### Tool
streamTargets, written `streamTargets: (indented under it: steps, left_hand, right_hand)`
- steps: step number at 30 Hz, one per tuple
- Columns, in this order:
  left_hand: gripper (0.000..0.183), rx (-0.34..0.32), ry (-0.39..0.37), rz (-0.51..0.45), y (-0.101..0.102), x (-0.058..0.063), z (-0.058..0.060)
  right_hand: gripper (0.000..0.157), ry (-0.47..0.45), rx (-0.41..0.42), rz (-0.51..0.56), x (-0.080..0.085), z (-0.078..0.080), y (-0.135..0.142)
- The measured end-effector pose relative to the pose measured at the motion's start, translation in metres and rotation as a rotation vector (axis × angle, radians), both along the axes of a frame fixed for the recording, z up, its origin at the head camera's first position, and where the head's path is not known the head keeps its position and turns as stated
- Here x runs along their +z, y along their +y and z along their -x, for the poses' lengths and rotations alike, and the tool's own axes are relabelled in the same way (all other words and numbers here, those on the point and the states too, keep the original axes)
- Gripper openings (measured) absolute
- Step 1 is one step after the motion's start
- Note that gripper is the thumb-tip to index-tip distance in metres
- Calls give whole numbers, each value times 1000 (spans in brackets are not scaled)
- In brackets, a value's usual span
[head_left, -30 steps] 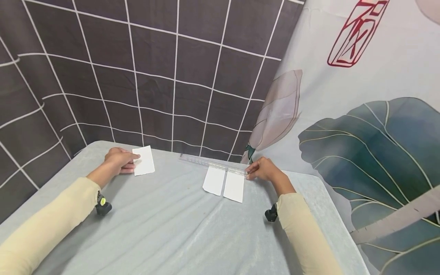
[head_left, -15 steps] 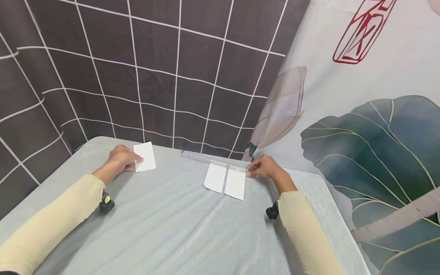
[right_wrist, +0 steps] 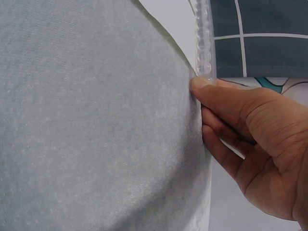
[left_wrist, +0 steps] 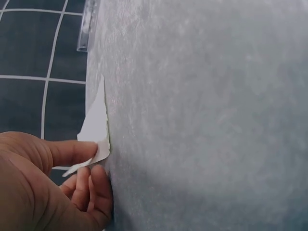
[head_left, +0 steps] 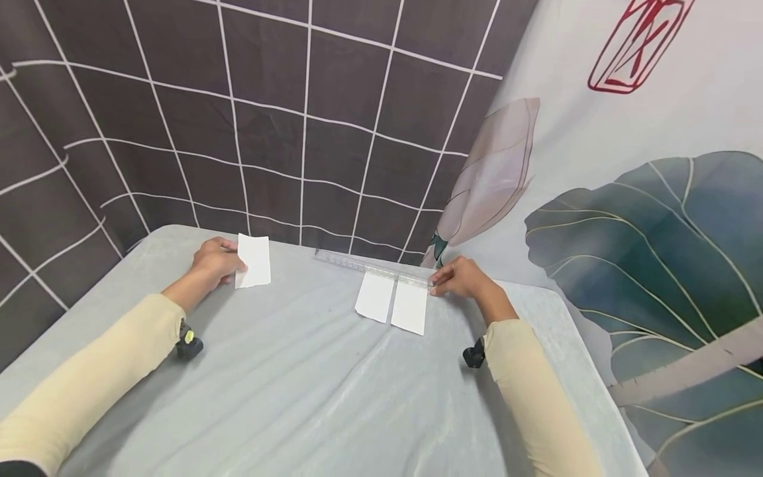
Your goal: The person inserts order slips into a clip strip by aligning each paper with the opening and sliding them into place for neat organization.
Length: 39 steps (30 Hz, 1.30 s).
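At the far left of the table, my left hand (head_left: 216, 260) pinches a white paper piece (head_left: 254, 260) by its left edge. The left wrist view shows the thumb on top of the paper (left_wrist: 96, 122) and the fingers curled beneath. My right hand (head_left: 461, 277) grips the right end of a clear plastic ruler (head_left: 340, 260) between thumb and fingers. Two more white paper pieces, a left one (head_left: 375, 297) and a right one (head_left: 409, 306), lie side by side with a narrow gap, their top edges along the ruler. In the right wrist view the thumb covers the ruler's (right_wrist: 204, 43) end.
A wrinkled light grey cloth (head_left: 310, 384) covers the table. Behind its far edge hangs a dark curtain (head_left: 268, 132) with white grid lines. A white cloth with a printed leaf (head_left: 644, 245) hangs at the right.
The left hand has turned the paper piece it holds so that it stands straighter, and has shifted slightly right. The right hand keeps the ruler in place while the head view tilts down.
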State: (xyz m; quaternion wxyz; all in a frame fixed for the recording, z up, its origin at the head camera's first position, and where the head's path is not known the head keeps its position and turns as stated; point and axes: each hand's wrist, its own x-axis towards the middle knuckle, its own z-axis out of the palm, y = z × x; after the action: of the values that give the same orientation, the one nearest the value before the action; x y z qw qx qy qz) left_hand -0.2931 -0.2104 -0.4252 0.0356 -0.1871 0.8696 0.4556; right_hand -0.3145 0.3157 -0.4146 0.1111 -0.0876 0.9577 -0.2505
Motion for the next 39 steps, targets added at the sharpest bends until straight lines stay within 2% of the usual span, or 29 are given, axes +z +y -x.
streamTargets:
  steps: [7, 17, 23, 27, 30, 34, 39]
  left_hand:
    - [58, -38, 14, -18, 3, -1, 5]
    - [54, -140, 33, -149, 9, -3, 6]
    - [55, -153, 24, -318, 13, -4, 1]
    - [55, -185, 3, -458, 14, -6, -1]
    - [52, -208, -9, -517, 17, -7, -1]
    - [47, -191, -3, -506, 23, -11, 0]
    - [48, -155, 7, -433, 28, -14, -3]
  right_hand:
    - [29, -13, -18, 1, 3, 0, -3]
    - [29, -18, -44, -5, 2, -2, -4]
    - [29, -19, -52, -8, 2, -3, -6]
    - [29, -19, -53, -12, 1, -1, -6]
    - [29, -20, -53, -15, 1, 0, -4]
    - [29, -14, -54, -19, 0, 1, -4]
    - [30, -15, -53, -23, -1, 3, -4]
